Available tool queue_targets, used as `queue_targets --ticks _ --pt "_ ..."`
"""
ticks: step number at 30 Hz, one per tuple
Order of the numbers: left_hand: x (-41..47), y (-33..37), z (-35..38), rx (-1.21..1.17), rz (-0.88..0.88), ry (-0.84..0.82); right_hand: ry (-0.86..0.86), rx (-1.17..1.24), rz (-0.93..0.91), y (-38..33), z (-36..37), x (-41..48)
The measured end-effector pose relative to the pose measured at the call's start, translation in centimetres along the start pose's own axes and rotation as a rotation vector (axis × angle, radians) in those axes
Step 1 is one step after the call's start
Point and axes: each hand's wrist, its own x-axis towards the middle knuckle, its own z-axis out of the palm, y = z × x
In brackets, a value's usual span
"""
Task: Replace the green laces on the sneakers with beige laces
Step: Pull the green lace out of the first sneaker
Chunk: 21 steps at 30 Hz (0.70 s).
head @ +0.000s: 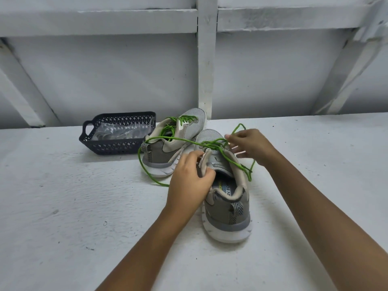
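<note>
Two grey sneakers stand on a white surface [84,206]. The near sneaker [227,208] points away from me, its green lace [237,162] loosened and trailing to both sides. My left hand [190,183] grips the left edge of this sneaker at the eyelet flap. Over the sneaker's front, my right hand [249,145] pinches the green lace and lifts a loop of it. The far sneaker [174,143] lies behind to the left, still threaded with its own green lace [178,122]. No beige laces can be made out.
A dark plastic basket [117,148] with clear plastic packets [121,131] inside sits left of the far sneaker. A white wall with wooden battens [206,59] rises directly behind the surface.
</note>
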Motion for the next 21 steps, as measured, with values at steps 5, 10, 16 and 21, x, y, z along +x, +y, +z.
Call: queue_targets --ticks 5,10,16,21 --pt "0.0 0.2 0.0 -0.023 0.008 0.019 0.007 -0.083 -0.039 0.4 0.6 0.1" --pt "-0.1 0.3 0.0 -0.034 0.010 0.015 0.357 0.232 -0.040 0.2 -0.1 1.5" --pt "0.0 0.4 0.1 -0.042 0.000 0.028 0.050 -0.089 0.011 0.5 1.4 0.2" --pt "0.0 0.2 0.0 -0.038 0.000 0.038 0.180 0.082 -0.046 0.2 0.7 0.8"
